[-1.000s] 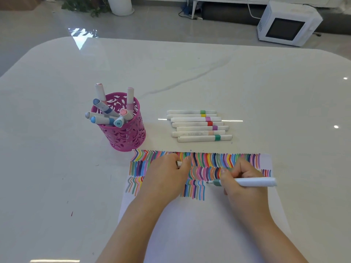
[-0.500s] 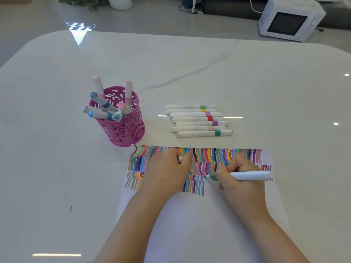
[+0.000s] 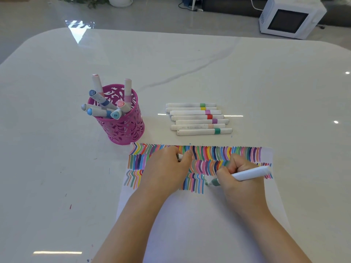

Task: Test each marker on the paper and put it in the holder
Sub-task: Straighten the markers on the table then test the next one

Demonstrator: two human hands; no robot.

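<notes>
My right hand [image 3: 235, 179] grips a white marker [image 3: 250, 173] with a grey-green tip that touches the paper [image 3: 190, 215] at the end of the third row of coloured strokes. My left hand [image 3: 167, 168] rests flat on the paper and pinches a small white cap [image 3: 179, 156] between thumb and fingers. The pink perforated holder [image 3: 125, 126] stands to the left beyond the paper with several markers leaning in it. Several white markers [image 3: 199, 119] with coloured bands lie side by side on the table behind the paper.
The white marble table [image 3: 209, 73] stretches far behind the markers. A white microwave [image 3: 290, 18] sits on the floor past the far right edge, and a plant pot [image 3: 119, 0] past the far left edge.
My right hand has moved down and slightly left, bringing the marker tip from the second row to the end of the third row. My left hand stays in place.
</notes>
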